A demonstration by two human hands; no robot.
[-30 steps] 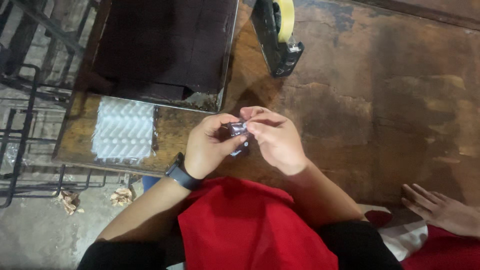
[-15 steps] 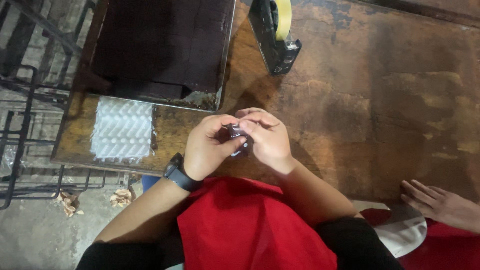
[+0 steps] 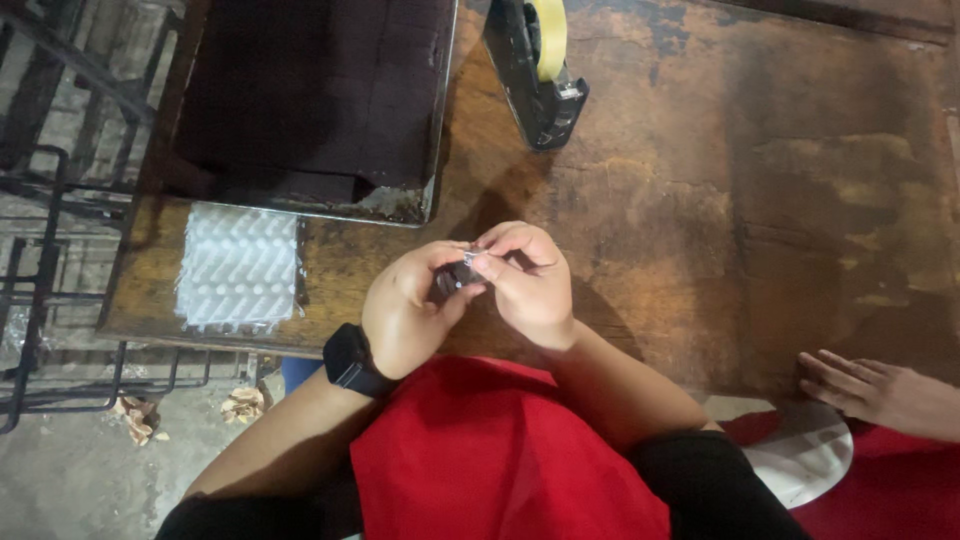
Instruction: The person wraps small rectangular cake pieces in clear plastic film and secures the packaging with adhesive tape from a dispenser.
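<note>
My left hand [image 3: 405,312] and my right hand [image 3: 530,285] meet over the near edge of a worn wooden table [image 3: 760,200]. Between their fingertips they pinch a small dark piece wrapped in shiny clear film [image 3: 458,276]; most of it is hidden by my fingers. A black watch [image 3: 350,360] sits on my left wrist. A red cloth [image 3: 500,450] covers my lap below the hands.
A dark metal tray [image 3: 310,90] of dark slabs lies at the back left. A white ridged sheet [image 3: 240,265] lies by the table's left edge. A black tape dispenser with a yellowish roll [image 3: 538,65] stands behind my hands. Another person's hand [image 3: 880,392] rests at the right edge.
My hands have shifted a little away from me over the table and closed tighter around the small wrapped piece. The other person's hand stays at the right.
</note>
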